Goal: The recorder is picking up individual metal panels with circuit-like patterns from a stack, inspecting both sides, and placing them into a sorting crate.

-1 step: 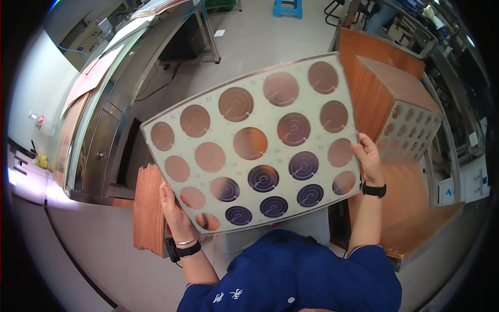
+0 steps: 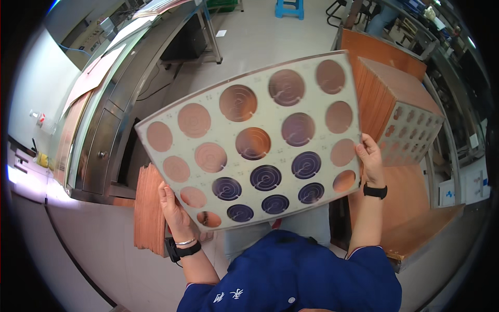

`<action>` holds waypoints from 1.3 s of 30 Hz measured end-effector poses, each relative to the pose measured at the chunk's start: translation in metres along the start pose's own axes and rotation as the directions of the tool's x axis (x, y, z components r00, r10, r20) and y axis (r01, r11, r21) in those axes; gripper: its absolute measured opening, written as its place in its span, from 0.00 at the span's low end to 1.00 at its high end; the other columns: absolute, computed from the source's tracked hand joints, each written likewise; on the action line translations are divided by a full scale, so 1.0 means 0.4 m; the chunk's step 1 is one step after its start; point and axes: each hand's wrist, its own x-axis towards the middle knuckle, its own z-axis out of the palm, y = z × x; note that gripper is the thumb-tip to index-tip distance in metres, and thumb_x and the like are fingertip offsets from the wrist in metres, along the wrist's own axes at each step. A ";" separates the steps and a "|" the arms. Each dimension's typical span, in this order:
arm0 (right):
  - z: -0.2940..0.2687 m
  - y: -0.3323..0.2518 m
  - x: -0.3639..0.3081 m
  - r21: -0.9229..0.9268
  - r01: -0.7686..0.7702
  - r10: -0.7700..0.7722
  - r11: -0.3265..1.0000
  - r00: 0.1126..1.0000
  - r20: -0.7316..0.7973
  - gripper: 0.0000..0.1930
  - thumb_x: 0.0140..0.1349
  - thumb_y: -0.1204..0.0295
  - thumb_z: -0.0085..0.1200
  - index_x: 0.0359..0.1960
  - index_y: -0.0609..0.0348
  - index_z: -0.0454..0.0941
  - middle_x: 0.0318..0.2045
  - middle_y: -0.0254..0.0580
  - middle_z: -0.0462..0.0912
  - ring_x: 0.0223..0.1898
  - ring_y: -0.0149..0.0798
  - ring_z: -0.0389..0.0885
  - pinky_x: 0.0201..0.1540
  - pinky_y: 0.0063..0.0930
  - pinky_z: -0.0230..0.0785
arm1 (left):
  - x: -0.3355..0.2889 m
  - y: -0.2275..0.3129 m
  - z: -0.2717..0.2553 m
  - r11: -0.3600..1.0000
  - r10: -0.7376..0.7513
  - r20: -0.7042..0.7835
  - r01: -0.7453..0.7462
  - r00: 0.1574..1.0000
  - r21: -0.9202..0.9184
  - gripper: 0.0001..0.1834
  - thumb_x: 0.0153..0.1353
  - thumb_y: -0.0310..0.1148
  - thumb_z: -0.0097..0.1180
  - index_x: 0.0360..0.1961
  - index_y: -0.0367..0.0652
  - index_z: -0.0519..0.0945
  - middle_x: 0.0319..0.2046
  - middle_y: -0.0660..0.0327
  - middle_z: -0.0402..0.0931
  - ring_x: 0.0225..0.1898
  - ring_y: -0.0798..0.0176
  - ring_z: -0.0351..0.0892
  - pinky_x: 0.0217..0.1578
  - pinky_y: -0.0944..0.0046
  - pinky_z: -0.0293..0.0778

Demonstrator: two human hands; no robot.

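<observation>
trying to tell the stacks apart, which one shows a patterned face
The right stack, beyond the right hand: coppery shapes show on its pale face, while the left stack, beside the left hand, shows only reddish edges.

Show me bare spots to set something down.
Bare floor shows between the stool and sheet; bare board shows beside the right hand, this side of the right stack. Crowded: bench under papers; left stack by left hand.
</observation>
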 end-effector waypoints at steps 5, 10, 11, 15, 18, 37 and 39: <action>0.002 0.026 0.012 0.177 0.155 -0.122 0.972 0.975 -0.184 0.11 0.64 0.74 0.50 0.48 0.56 0.73 0.50 0.33 0.74 0.50 0.28 0.71 0.55 0.27 0.61 | 0.016 0.036 0.042 0.984 0.176 0.189 -0.170 0.966 -0.050 0.10 0.65 0.33 0.49 0.44 0.41 0.71 0.48 0.57 0.73 0.52 0.61 0.70 0.58 0.58 0.65; -0.013 0.141 0.097 0.531 0.423 -0.492 0.734 0.870 -0.012 0.13 0.62 0.74 0.48 0.49 0.53 0.69 0.58 0.41 0.68 0.55 0.42 0.71 0.57 0.41 0.69 | 0.031 0.093 0.095 0.814 -0.245 0.165 0.295 0.955 -0.500 0.19 0.58 0.27 0.51 0.52 0.44 0.70 0.58 0.52 0.65 0.60 0.56 0.65 0.57 0.50 0.68; 0.024 0.086 0.067 0.560 0.300 -0.338 0.772 0.940 -0.038 0.13 0.63 0.73 0.46 0.50 0.53 0.69 0.57 0.42 0.68 0.55 0.42 0.72 0.56 0.42 0.71 | 0.028 0.080 0.163 0.802 -0.257 0.125 0.284 0.958 -0.525 0.19 0.59 0.28 0.50 0.53 0.45 0.70 0.57 0.53 0.66 0.58 0.58 0.67 0.54 0.51 0.72; 0.057 0.081 0.033 0.859 -0.052 -0.048 0.510 0.995 0.088 0.16 0.66 0.69 0.43 0.55 0.50 0.66 0.56 0.47 0.70 0.55 0.41 0.72 0.54 0.41 0.73 | 0.008 0.036 0.149 0.873 -0.119 0.013 0.111 0.993 -0.474 0.16 0.65 0.32 0.45 0.53 0.47 0.71 0.51 0.55 0.73 0.47 0.63 0.78 0.39 0.66 0.83; 0.083 0.023 0.035 0.868 -0.481 -0.120 0.122 0.861 0.494 0.21 0.70 0.62 0.34 0.63 0.50 0.59 0.57 0.48 0.68 0.56 0.38 0.71 0.54 0.40 0.73 | 0.016 0.028 0.141 0.838 -0.147 0.041 0.147 0.988 -0.525 0.17 0.65 0.31 0.44 0.55 0.47 0.69 0.53 0.55 0.72 0.50 0.63 0.76 0.43 0.63 0.81; 0.088 0.101 -0.094 0.716 -0.146 0.279 0.683 0.958 -0.071 0.19 0.67 0.66 0.44 0.54 0.67 0.67 0.49 0.44 0.76 0.48 0.37 0.76 0.49 0.31 0.70 | -0.020 -0.054 0.144 0.929 -0.192 0.326 0.278 0.926 -0.243 0.20 0.66 0.30 0.45 0.59 0.39 0.64 0.52 0.52 0.70 0.54 0.59 0.70 0.49 0.60 0.74; 0.054 0.090 -0.094 0.685 0.020 0.198 0.728 0.951 -0.237 0.20 0.67 0.65 0.44 0.55 0.66 0.66 0.49 0.44 0.75 0.48 0.38 0.76 0.50 0.32 0.69 | 0.001 -0.046 0.174 0.912 -0.112 0.403 0.255 0.908 -0.321 0.20 0.66 0.30 0.47 0.58 0.38 0.64 0.50 0.52 0.72 0.47 0.60 0.74 0.45 0.62 0.75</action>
